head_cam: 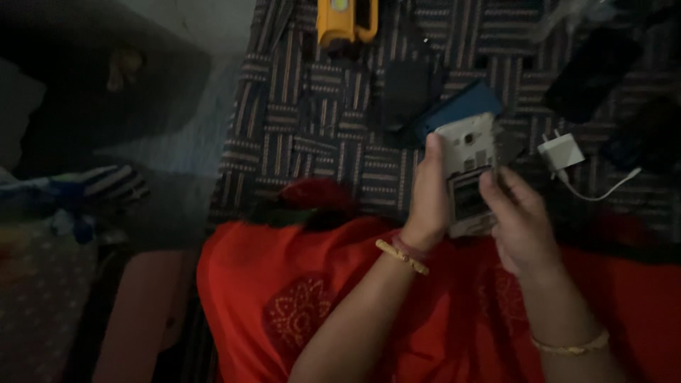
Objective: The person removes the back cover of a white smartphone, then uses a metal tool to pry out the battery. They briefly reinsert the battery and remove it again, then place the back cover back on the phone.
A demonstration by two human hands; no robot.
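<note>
A white phone [468,170] with its back cover off is held over my lap, its open battery bay facing up. My left hand [428,195] grips the phone's left edge, thumb up at the top corner. My right hand [521,220] rests on the lower right of the phone, with its fingers on the battery bay; whether it grips the phone is unclear. Just beyond the phone a blue case or cover [457,110] lies on the patterned cloth [312,120]. Both wrists wear gold bangles.
A white charger plug [560,152] with its cable lies right of the phone. A yellow lamp-like object [345,21] stands at the far edge. Dark flat objects [592,64] lie at the upper right. Red fabric [298,305] covers my lap. The scene is dim.
</note>
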